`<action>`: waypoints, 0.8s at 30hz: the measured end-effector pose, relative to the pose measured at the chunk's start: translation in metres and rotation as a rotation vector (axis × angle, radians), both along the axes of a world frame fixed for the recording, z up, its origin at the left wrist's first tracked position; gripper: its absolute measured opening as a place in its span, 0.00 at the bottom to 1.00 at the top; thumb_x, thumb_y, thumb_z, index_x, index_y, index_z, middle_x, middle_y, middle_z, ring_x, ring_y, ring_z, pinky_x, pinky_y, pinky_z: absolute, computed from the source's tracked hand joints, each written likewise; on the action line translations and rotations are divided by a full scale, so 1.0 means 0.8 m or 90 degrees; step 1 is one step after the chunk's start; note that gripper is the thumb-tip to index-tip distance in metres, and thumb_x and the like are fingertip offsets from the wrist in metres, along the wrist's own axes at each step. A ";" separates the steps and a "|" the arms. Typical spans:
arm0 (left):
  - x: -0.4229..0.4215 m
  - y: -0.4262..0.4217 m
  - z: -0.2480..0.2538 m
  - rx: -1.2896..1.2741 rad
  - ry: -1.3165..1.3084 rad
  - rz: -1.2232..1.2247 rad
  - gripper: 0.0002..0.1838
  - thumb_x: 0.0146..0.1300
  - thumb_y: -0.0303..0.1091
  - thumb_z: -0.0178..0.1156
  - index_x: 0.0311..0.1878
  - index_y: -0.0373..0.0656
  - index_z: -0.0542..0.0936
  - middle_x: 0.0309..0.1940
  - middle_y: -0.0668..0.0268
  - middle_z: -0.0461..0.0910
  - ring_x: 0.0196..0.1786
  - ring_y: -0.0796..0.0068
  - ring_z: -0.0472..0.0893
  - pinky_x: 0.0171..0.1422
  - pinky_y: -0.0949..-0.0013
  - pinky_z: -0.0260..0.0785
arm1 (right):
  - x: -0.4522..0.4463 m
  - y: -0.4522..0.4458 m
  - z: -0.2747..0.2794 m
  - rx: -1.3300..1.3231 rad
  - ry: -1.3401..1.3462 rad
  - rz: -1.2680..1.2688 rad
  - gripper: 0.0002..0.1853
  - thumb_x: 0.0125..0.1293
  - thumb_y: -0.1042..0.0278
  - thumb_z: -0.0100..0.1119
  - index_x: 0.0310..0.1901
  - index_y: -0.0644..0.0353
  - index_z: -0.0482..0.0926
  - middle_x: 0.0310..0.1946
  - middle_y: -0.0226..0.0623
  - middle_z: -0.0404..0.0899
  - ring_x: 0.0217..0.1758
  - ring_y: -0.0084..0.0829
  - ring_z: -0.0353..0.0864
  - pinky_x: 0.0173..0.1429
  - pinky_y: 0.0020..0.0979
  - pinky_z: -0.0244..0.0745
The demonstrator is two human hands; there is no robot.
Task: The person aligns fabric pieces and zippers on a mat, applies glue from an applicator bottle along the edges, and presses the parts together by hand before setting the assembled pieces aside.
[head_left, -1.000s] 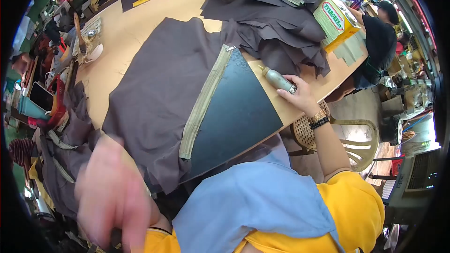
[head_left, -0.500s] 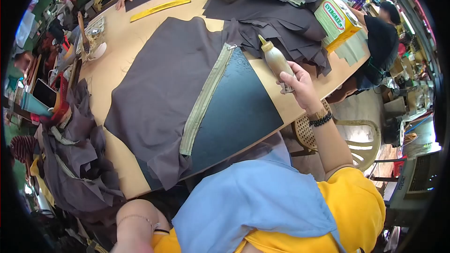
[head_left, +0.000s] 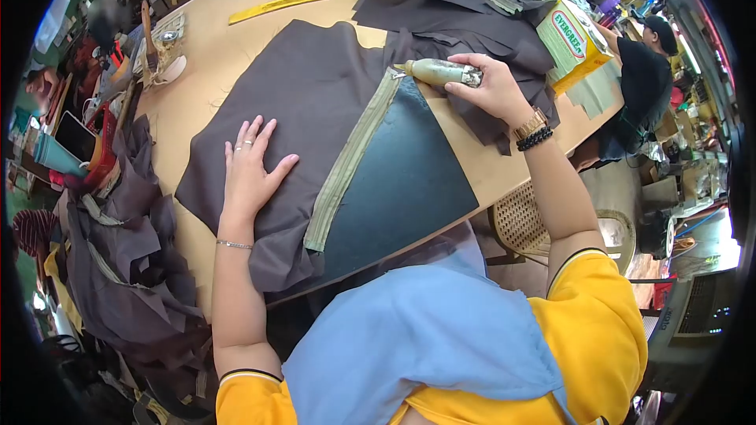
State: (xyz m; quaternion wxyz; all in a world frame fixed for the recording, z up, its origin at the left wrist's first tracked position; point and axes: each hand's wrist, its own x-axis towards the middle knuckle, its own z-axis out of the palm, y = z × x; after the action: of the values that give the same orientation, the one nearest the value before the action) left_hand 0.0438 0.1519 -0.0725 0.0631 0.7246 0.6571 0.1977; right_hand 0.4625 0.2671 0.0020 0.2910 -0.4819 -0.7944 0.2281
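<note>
A yellow strip [head_left: 280, 6] lies flat on the surface [head_left: 197, 90]. At the right edge I see a container [head_left: 571, 43] labelled EVERGREEN; near it, a person [head_left: 650, 83] wearing a black cap. A chair [head_left: 520, 216] with a woven panel is located below.

On surface [head_left: 189, 98]: dark cloth [head_left: 303, 86] beneath left hand [head_left: 252, 161] | black board [head_left: 405, 165] nearside of right hand [head_left: 492, 88] | yellow strip [head_left: 280, 6] beyond left hand | cloth pile [head_left: 441, 16] beyond right hand
</note>
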 end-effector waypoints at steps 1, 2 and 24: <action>0.000 0.000 0.001 -0.004 -0.005 0.002 0.41 0.61 0.58 0.67 0.74 0.49 0.71 0.76 0.58 0.65 0.80 0.54 0.59 0.81 0.35 0.45 | -0.001 0.005 0.001 0.021 -0.021 0.002 0.25 0.58 0.65 0.76 0.56 0.65 0.82 0.46 0.37 0.86 0.47 0.23 0.83 0.56 0.27 0.78; 0.000 0.000 0.001 -0.007 -0.010 0.003 0.40 0.61 0.57 0.68 0.73 0.49 0.71 0.77 0.59 0.65 0.81 0.54 0.59 0.81 0.35 0.45 | -0.001 0.009 0.002 0.042 -0.042 0.003 0.25 0.58 0.64 0.76 0.56 0.64 0.83 0.46 0.38 0.87 0.47 0.24 0.84 0.56 0.27 0.78; 0.000 0.000 0.003 -0.001 -0.032 0.005 0.39 0.59 0.58 0.69 0.70 0.48 0.75 0.75 0.57 0.67 0.80 0.55 0.60 0.81 0.37 0.46 | -0.014 0.032 0.006 0.091 -0.111 0.042 0.23 0.54 0.62 0.75 0.52 0.61 0.85 0.41 0.44 0.87 0.43 0.38 0.86 0.53 0.34 0.80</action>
State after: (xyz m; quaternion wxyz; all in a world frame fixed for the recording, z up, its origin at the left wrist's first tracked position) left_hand 0.0435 0.1518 -0.0700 0.0795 0.7167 0.6585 0.2153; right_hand 0.4516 0.2926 0.0067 0.2469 -0.4514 -0.8464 0.1374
